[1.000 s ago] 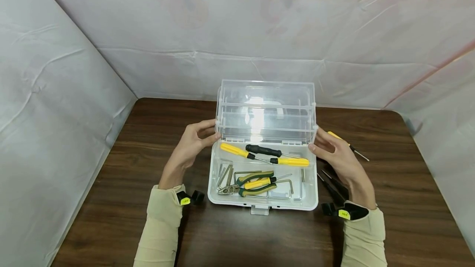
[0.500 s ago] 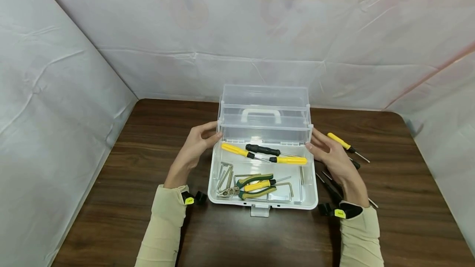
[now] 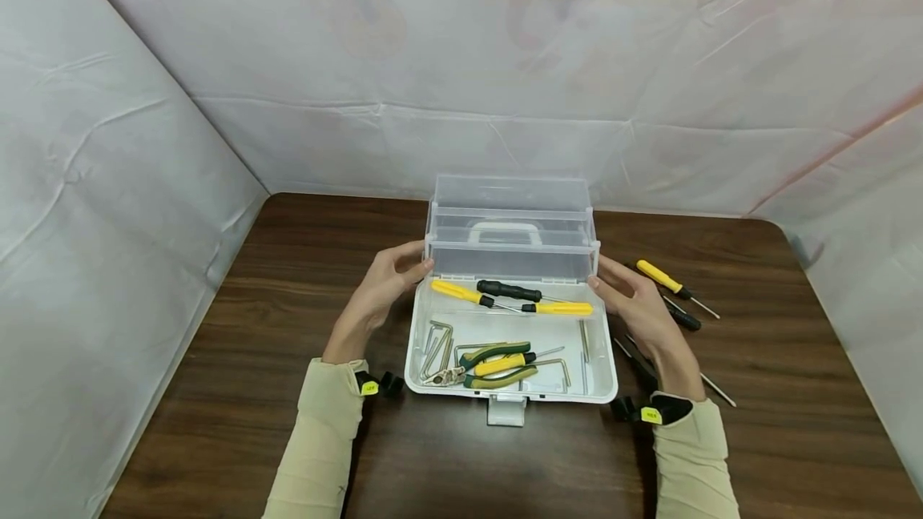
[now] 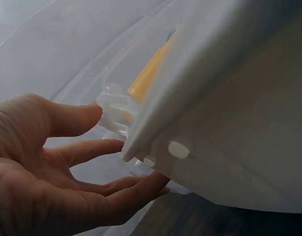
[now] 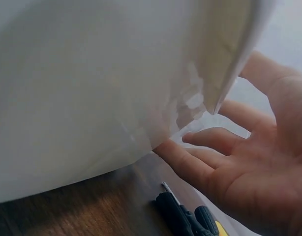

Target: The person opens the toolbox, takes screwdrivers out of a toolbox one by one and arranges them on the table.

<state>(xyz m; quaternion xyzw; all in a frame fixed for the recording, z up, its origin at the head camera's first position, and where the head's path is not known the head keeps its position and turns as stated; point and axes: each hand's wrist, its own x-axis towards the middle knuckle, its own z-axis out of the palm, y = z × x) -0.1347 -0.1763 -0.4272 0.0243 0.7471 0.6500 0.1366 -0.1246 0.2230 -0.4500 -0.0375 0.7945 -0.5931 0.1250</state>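
Pale, creased cloth walls in a dark wood table, where an open white toolbox stands near the middle. Its clear lid has just tipped farther back, both hands moving with it, so that the white handle now shows plainly through the plastic; for the work in hand, this leaves the inside well uncovered.

The left hand and right hand are at the back corners, thumbs and fingers spread wide, fingertips touching the plastic rather than gripping it.

Inside the toolbox, a black screwdriver and two yellow screwdrivers lie across the rear, perhaps on a clear tray; the view does not settle it. Farther forward, a short yellow screwdriver lies between the handles of the pliers, with hex keys around them. Another yellow screwdriver lies on the table, beyond the right hand.
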